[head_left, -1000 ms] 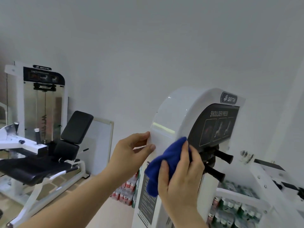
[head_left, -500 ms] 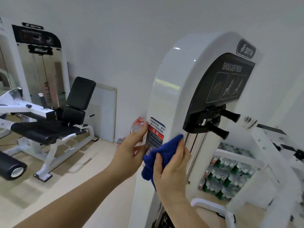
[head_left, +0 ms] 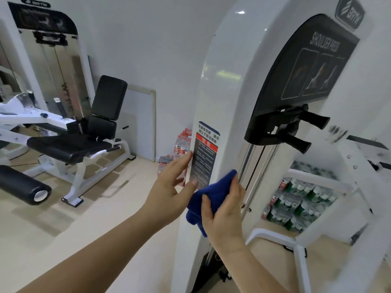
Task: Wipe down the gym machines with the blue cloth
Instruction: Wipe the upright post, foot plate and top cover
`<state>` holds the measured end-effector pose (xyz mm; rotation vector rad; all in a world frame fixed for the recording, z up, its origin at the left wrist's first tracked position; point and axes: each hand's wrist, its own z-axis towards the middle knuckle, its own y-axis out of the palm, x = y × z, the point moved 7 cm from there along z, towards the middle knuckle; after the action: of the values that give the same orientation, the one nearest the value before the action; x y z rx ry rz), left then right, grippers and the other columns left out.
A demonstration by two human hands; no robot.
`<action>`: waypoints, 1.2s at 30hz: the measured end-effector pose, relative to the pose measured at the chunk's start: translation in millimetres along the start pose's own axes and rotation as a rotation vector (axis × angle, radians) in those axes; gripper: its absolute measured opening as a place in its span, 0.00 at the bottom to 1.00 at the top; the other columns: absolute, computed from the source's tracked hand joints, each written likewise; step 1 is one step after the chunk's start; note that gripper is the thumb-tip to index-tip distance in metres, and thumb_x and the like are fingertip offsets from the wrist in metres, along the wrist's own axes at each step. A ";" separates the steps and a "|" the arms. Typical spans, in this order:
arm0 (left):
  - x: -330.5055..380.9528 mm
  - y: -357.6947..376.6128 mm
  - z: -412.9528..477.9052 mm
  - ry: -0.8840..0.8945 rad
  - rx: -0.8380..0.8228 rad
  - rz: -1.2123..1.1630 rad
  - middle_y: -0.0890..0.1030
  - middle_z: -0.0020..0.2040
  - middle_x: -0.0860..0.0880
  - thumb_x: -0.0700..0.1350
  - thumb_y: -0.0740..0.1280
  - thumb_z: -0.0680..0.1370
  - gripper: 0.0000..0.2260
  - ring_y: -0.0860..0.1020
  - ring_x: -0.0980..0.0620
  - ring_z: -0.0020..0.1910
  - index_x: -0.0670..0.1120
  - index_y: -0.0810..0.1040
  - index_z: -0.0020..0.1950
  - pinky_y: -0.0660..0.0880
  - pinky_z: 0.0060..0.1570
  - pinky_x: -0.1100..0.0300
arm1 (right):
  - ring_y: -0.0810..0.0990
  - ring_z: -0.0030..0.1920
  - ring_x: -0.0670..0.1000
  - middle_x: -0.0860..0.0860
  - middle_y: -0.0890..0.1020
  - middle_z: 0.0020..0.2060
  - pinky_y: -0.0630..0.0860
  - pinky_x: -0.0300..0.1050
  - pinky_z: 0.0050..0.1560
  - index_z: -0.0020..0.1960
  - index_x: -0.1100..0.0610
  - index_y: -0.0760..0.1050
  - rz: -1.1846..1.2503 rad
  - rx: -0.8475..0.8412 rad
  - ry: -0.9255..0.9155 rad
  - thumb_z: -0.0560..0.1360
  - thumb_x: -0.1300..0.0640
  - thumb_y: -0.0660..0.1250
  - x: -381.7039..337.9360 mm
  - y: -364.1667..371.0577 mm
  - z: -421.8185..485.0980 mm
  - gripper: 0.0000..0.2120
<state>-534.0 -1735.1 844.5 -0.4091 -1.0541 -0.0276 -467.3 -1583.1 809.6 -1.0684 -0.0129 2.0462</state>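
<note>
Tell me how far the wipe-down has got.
Likely done: upper shroud, where the cloth was a second ago. In hand: right grip holds cloth against the shroud beside the label, left grip touching its edge. Left: lower shroud, leg machine.

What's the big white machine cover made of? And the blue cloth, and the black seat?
The white cover looks like glossy painted metal or hard plastic; it mirrors the lights. The blue cloth looks soft and fuzzy, maybe microfibre, bunching in the right hand. The black seat seems padded vinyl or leather, with a dull sheen.
</note>
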 end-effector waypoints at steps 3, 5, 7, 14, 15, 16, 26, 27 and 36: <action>-13.2 9.8 -10.1 -0.005 0.030 0.050 0.69 0.73 0.67 0.42 0.66 0.83 0.30 0.69 0.60 0.73 0.64 0.60 0.80 0.74 0.66 0.60 | 0.73 0.66 0.48 0.48 0.65 0.68 0.80 0.43 0.60 0.79 0.54 0.54 0.105 -0.033 0.008 0.78 0.50 0.72 -4.4 -5.8 1.3 0.38; -23.6 14.4 -16.7 -0.055 0.069 -0.014 0.71 0.71 0.66 0.45 0.64 0.84 0.27 0.72 0.58 0.71 0.67 0.62 0.78 0.76 0.65 0.56 | 0.72 0.67 0.43 0.52 0.67 0.68 0.74 0.31 0.62 0.77 0.61 0.59 0.105 0.053 -0.063 0.77 0.55 0.72 -25.6 -22.5 19.1 0.35; -30.4 19.6 -22.1 -0.086 0.092 -0.043 0.75 0.69 0.62 0.43 0.63 0.84 0.24 0.74 0.56 0.69 0.64 0.68 0.76 0.78 0.64 0.54 | 0.73 0.66 0.44 0.57 0.69 0.67 0.73 0.31 0.62 0.77 0.65 0.61 0.094 0.125 -0.117 0.77 0.57 0.72 -43.3 -33.7 39.7 0.34; -45.0 19.2 -25.6 -0.224 0.027 -0.160 0.73 0.72 0.65 0.38 0.59 0.86 0.23 0.69 0.64 0.72 0.61 0.70 0.76 0.68 0.74 0.55 | 0.70 0.67 0.41 0.43 0.63 0.66 0.72 0.33 0.65 0.77 0.49 0.56 0.064 0.011 -0.012 0.76 0.50 0.71 11.1 5.0 -4.0 0.35; -47.3 20.0 -28.3 -0.242 0.007 -0.176 0.72 0.73 0.66 0.39 0.59 0.86 0.22 0.68 0.64 0.74 0.60 0.70 0.77 0.67 0.75 0.53 | 0.71 0.66 0.42 0.42 0.64 0.66 0.76 0.37 0.64 0.76 0.46 0.57 0.075 -0.054 0.074 0.76 0.51 0.73 28.3 12.9 -21.4 0.35; -49.1 20.8 -31.0 -0.250 0.002 -0.171 0.71 0.74 0.66 0.40 0.59 0.86 0.22 0.67 0.64 0.74 0.59 0.70 0.77 0.68 0.75 0.53 | 0.73 0.65 0.44 0.43 0.64 0.66 0.78 0.42 0.63 0.74 0.42 0.57 0.087 -0.114 0.150 0.75 0.52 0.74 43.1 19.5 -36.6 0.35; -70.4 35.7 -50.1 -0.236 0.089 -0.041 0.72 0.75 0.59 0.53 0.59 0.85 0.20 0.68 0.60 0.74 0.54 0.69 0.78 0.69 0.74 0.48 | 0.71 0.64 0.38 0.47 0.64 0.65 0.72 0.27 0.60 0.70 0.59 0.63 0.090 -0.003 -0.042 0.71 0.60 0.78 -2.8 -13.4 4.0 0.34; -71.1 35.3 -50.2 -0.250 0.089 -0.060 0.72 0.74 0.58 0.53 0.58 0.85 0.20 0.69 0.60 0.74 0.54 0.69 0.78 0.68 0.75 0.48 | 0.72 0.65 0.40 0.45 0.63 0.65 0.72 0.28 0.61 0.71 0.56 0.62 0.103 -0.002 -0.047 0.71 0.58 0.78 -2.6 -11.1 6.0 0.34; -90.3 45.0 -71.9 -0.320 0.001 0.009 0.71 0.71 0.65 0.38 0.62 0.84 0.23 0.68 0.70 0.70 0.63 0.70 0.72 0.71 0.63 0.73 | 0.75 0.66 0.47 0.44 0.68 0.67 0.79 0.47 0.65 0.67 0.24 0.50 0.150 -0.251 0.335 0.76 0.57 0.75 93.1 48.1 -90.7 0.43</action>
<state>-509.3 -1733.5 723.1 -0.4259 -1.3675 0.0477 -465.3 -1584.3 671.1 -1.6022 -0.0189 2.0077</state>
